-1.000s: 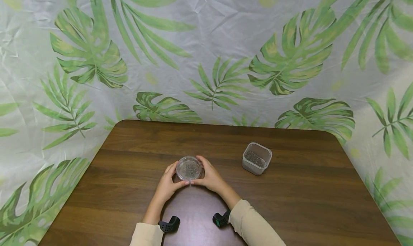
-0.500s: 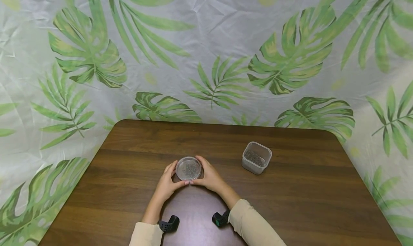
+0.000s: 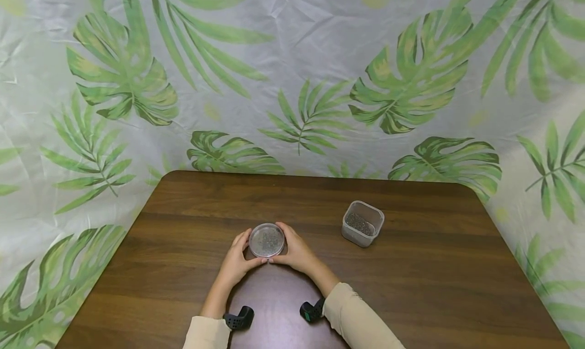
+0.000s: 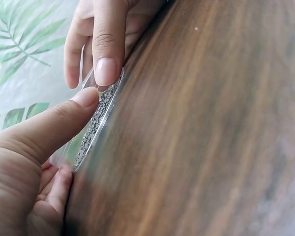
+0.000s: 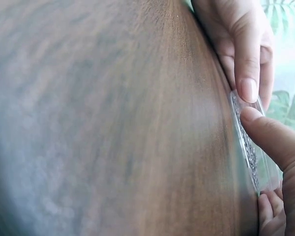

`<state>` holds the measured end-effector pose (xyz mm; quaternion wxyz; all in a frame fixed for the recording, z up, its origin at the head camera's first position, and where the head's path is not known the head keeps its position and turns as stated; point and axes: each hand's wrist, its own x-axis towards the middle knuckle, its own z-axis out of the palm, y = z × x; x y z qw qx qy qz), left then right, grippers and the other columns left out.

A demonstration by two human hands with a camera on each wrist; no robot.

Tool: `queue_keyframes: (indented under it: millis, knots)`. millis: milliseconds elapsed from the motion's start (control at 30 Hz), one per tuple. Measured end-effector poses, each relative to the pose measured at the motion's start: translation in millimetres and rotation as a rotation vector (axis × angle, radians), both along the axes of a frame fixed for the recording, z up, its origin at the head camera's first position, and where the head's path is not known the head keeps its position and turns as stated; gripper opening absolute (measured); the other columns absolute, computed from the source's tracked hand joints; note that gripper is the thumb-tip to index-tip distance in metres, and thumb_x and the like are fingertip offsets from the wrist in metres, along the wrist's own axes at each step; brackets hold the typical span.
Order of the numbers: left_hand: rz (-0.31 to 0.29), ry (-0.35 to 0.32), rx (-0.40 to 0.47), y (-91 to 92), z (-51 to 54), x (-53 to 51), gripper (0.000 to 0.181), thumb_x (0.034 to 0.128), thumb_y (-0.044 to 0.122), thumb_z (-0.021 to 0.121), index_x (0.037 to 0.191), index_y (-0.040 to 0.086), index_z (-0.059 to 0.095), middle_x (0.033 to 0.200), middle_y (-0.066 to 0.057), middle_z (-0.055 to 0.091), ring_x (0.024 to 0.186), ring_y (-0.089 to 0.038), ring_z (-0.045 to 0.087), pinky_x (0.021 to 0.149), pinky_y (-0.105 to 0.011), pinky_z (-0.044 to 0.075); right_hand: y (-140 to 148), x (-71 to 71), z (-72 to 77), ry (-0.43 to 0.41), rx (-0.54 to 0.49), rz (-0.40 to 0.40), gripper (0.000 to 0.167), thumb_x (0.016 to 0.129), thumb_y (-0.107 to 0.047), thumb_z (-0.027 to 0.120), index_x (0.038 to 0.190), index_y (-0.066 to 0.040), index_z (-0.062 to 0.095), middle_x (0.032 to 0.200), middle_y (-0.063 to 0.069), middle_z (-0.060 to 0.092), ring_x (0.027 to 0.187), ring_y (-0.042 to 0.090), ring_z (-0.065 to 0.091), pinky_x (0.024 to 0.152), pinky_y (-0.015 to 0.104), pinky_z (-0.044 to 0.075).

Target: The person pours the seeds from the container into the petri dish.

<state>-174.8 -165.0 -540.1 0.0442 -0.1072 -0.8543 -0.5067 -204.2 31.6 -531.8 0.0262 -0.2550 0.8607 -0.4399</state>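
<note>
Between both hands sits a round, clear plastic container (image 3: 267, 241), low on the table in the head view. Small dark grey granules (image 4: 97, 115) show through its side in the left wrist view. My left hand (image 3: 234, 261) grips its left side, thumb on the near wall and fingers around the far side. The right hand (image 3: 296, 248) holds the opposite side the same way. Both thumbs nearly meet at the near wall, as the right wrist view shows with the right thumb (image 5: 268, 129). Whether a separate lid covers the container is hard to tell.
A square translucent plastic tub (image 3: 363, 224) with similar dark granules in its bottom stands uncovered to the right. The brown wooden table (image 3: 434, 257) ends at a leaf-patterned backdrop (image 3: 320, 49). Black devices (image 3: 239, 318) are strapped to both wrists.
</note>
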Motion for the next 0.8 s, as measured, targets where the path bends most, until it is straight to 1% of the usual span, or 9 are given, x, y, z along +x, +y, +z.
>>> queue_keyframes:
  millis: [167,267,400,500,600,667,733,800]
  knots:
    - [-0.005,-0.004,0.002,-0.2,0.5,0.1,0.091,0.0651,0.019,0.081,0.135,-0.008,0.030,0.132,-0.024,0.033,0.112,-0.035,0.047,0.095,-0.039,0.036,0.3,-1.7,1.5,0.003,0.008,0.023,0.095,0.066,-0.034,0.079,0.139,-0.003,0.027,0.139,0.011,0.032,0.125,0.022,0.033,0.100,0.039,0.030]
    - [-0.015,-0.009,0.007,-0.2,1.4,0.5,0.091,0.0649,0.018,0.081,0.135,-0.009,0.029,0.132,-0.025,0.033,0.113,-0.036,0.046,0.095,-0.039,0.036,2.5,-2.3,4.7,-0.018,-0.007,0.031,0.090,0.070,-0.034,0.076,0.139,-0.004,0.026,0.140,0.012,0.030,0.126,0.023,0.031,0.100,0.041,0.029]
    - [-0.019,-0.030,0.032,-0.9,2.2,-0.1,0.093,0.0645,0.018,0.081,0.136,-0.009,0.028,0.133,-0.025,0.031,0.115,-0.037,0.044,0.095,-0.038,0.036,8.0,-4.3,11.4,-0.036,0.003,0.022,0.082,0.080,-0.042,0.065,0.142,-0.007,0.024,0.142,0.012,0.027,0.128,0.025,0.026,0.101,0.043,0.027]
    - [-0.007,-0.055,0.069,-1.5,2.0,-0.1,0.092,0.0652,0.017,0.081,0.136,-0.009,0.027,0.134,-0.025,0.030,0.117,-0.037,0.040,0.097,-0.037,0.034,13.0,-5.1,17.4,-0.032,0.012,0.007,0.078,0.085,-0.048,0.055,0.143,-0.010,0.021,0.144,0.012,0.023,0.129,0.026,0.024,0.101,0.046,0.026]
    - [0.011,-0.067,0.094,-1.6,2.6,0.3,0.090,0.0680,0.016,0.079,0.135,-0.010,0.026,0.134,-0.025,0.030,0.119,-0.036,0.038,0.098,-0.034,0.031,17.3,-4.3,24.9,-0.007,-0.006,-0.008,0.072,0.089,-0.045,0.050,0.144,-0.011,0.018,0.145,0.014,0.020,0.130,0.028,0.023,0.100,0.047,0.026]
    - [0.027,-0.063,0.085,-1.6,4.6,0.9,0.088,0.0714,0.018,0.077,0.135,-0.011,0.024,0.134,-0.026,0.029,0.120,-0.037,0.037,0.099,-0.034,0.031,19.8,-3.9,30.4,0.021,-0.021,-0.019,0.069,0.091,-0.043,0.048,0.144,-0.013,0.016,0.145,0.014,0.019,0.130,0.028,0.023,0.100,0.048,0.026]
    - [0.036,-0.050,0.051,-1.5,8.1,1.7,0.087,0.0757,0.022,0.073,0.137,-0.010,0.021,0.135,-0.027,0.027,0.120,-0.038,0.036,0.099,-0.038,0.031,22.2,-3.8,36.7,0.065,-0.035,-0.031,0.067,0.092,-0.040,0.047,0.145,-0.014,0.015,0.146,0.014,0.019,0.130,0.028,0.022,0.101,0.047,0.025]
    - [0.050,-0.027,-0.008,-1.0,12.8,2.5,0.087,0.0795,0.029,0.069,0.139,-0.007,0.017,0.138,-0.027,0.023,0.122,-0.039,0.032,0.099,-0.044,0.029,25.5,-3.8,43.6,0.122,-0.034,-0.051,0.066,0.093,-0.039,0.046,0.145,-0.014,0.015,0.147,0.012,0.017,0.132,0.026,0.019,0.102,0.046,0.022]
